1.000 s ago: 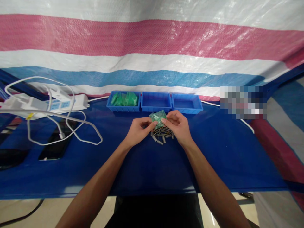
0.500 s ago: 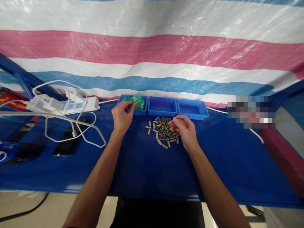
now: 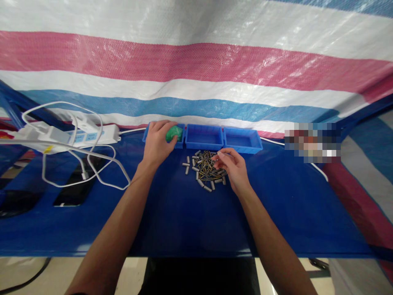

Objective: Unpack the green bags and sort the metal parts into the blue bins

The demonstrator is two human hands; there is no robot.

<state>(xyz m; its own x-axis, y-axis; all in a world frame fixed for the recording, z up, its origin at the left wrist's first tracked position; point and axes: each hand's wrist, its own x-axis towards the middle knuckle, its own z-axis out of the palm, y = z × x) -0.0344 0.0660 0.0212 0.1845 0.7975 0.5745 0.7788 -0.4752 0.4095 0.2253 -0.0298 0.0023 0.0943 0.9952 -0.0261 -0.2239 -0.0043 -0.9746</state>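
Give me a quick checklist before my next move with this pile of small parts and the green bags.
1. Left hand over the left bin, on the green bag: ok.
2. Bag fully released: cannot tell.
3. Right hand at the pile of small parts: ok.
4. A part pinched in the right fingers: cannot tell.
5. Middle bin and right bin upright beside the pile: ok.
6. Parts kept together on the table: ok.

Both forearms stretch forward; the left hand (image 3: 157, 141) lies palm-down, fingers curled, beyond the loosely curled right hand (image 3: 231, 166).
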